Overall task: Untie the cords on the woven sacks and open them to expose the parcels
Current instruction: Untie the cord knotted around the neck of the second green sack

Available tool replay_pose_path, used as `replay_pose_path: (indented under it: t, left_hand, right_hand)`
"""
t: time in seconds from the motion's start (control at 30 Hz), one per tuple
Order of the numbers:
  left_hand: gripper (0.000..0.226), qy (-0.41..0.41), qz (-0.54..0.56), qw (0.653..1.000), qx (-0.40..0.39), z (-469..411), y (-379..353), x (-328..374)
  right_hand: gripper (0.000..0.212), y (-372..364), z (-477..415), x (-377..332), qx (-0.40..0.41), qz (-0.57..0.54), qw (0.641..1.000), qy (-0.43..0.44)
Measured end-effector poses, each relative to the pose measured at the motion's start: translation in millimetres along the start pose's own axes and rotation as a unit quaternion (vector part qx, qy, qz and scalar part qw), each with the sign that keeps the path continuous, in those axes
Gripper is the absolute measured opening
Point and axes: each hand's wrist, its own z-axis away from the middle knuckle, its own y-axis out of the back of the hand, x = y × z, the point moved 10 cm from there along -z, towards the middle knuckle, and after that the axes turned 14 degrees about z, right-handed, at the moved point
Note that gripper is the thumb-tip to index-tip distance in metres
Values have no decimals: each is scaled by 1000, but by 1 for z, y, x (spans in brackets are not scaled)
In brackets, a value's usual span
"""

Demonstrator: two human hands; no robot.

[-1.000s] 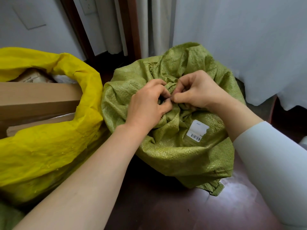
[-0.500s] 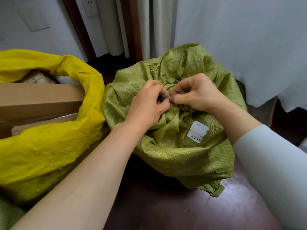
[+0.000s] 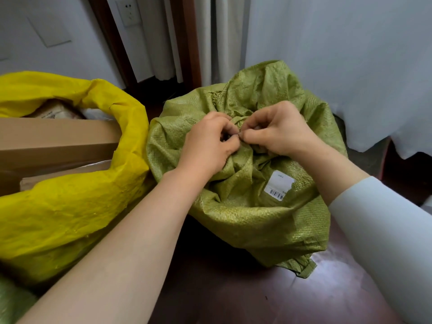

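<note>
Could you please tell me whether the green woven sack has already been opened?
No, the green woven sack is bunched shut at its neck, where the left hand and right hand pinch the tie.

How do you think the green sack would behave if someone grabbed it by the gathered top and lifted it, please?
The green sack would probably be floppy: its woven cloth is creased and slumps in folds. The weave looks glossy, so it may slip in a grip. Its weight is hard to judge, since its contents are hidden.

A white paper label (image 3: 279, 185) with a barcode sits on the green woven plastic sack (image 3: 245, 206); its print is too small to read.
</note>
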Motion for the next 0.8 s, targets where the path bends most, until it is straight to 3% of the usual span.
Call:
replay_pose_path:
  t: [0.1,0.2,0.27,0.37,0.43,0.5,0.57,0.6,0.7,0.8]
  left_hand:
    - [4,14,-16,1000,-10,-3,-1,-1]
    - [8,9,-48,999,-16,-6,-1,3]
    - [11,-4,-75,997,-16,-5,-2,7]
    - [11,-21,-84,996,-10,-5,-1,10]
    - [11,-28,-45,999,0,-4,1,8]
    - [9,-23,1,999,23,-2,5,3]
    - [6,-18,22,999,37,0,7,-1]
    - [6,-16,25,999,36,0,7,-2]
    - [9,-21,7,1000,13,-2,5,0]
    - [14,-39,-27,999,3,-3,1,6]
  right_hand:
    - [2,-7,-2,5,-33,-8,999,-21]
    - [9,2,-2,-17,-20,133,989,58]
    - [17,4,1,-30,5,242,964,106]
    - [20,3,4,-41,34,306,939,153]
    - [16,4,1,-33,39,257,957,132]
    - [3,2,-4,-12,23,84,995,43]
    - [9,-6,-4,9,-1,-74,996,-40]
    - [9,-8,-3,12,-16,-100,993,-53]
    - [4,-5,-2,5,-44,-50,998,-23]
    - [11,5,-2,-11,-25,99,994,42]
